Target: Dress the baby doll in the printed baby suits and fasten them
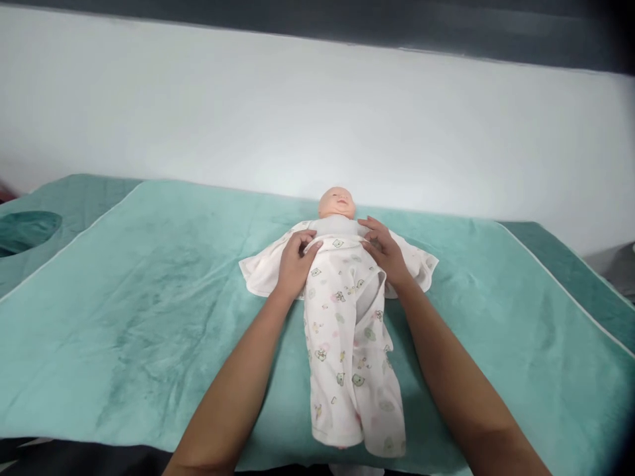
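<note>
A baby doll lies on its back, head toward the wall. White baby trousers with small printed animals cover its legs and reach up to its belly. Through a gap between the trouser legs, some of the grey body shows. My left hand grips the trousers' waist on the left side, thumb over the printed cloth and fingers curled. On the opposite side my right hand has its thumb and fingers at the same waist edge, the upper fingers over the grey chest. A white baby top lies spread beneath the doll.
A green padded cover lies under everything, with darker bands at both ends. At the far left is an oval opening. A white wall rises behind the far edge. Dark cloth shows at the near left edge.
</note>
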Available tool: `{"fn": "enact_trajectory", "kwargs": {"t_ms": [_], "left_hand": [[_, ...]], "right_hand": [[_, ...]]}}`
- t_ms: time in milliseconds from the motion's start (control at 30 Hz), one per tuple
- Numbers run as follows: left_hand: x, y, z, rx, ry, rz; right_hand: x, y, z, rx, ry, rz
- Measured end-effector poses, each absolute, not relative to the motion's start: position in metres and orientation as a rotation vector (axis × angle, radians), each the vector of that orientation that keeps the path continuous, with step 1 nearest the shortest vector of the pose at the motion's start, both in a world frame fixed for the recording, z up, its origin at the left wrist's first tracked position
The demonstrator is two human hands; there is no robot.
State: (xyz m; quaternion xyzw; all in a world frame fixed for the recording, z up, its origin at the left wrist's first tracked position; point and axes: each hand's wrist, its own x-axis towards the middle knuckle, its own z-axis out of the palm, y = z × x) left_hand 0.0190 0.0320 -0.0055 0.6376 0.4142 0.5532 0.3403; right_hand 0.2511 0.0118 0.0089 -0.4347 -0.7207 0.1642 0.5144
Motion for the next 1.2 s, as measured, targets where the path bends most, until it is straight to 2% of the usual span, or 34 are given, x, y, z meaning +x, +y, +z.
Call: {"fn": "enact_trajectory", "kwargs": {"t_ms": [167, 333, 467, 633, 833, 1067, 1200], "left_hand": [[0.014, 0.028, 0.002, 1.598, 1.054, 1.293], [0.01, 0.026, 0.003, 1.594, 1.05, 1.287], [0.009, 0.037, -0.003, 1.65, 1.223, 1.356], [0.006, 0.056, -0.01, 1.745, 1.415, 1.373], [0.005, 0.05, -0.014, 1.891, 1.467, 1.43], [-0.011, 0.038, -0.002, 1.926, 1.324, 1.059], [-0.022, 0.034, 0.001, 1.678, 1.08, 0.845]], "right_hand": [[0.239, 0.024, 0.031, -1.053, -1.985, 0.369], [0.227, 0.038, 0.053, -1.545, -2.149, 0.105], [0.213, 0.059, 0.062, -1.752, -2.152, -0.046], [0.2, 0.071, 0.047, -1.788, -1.846, 0.217], [0.216, 0.027, 0.006, -1.343, -1.297, 0.429], [0.241, -0.006, -0.006, -1.536, -1.29, 0.399], [0.258, -0.011, -0.011, -1.618, -1.377, 0.656]]}}
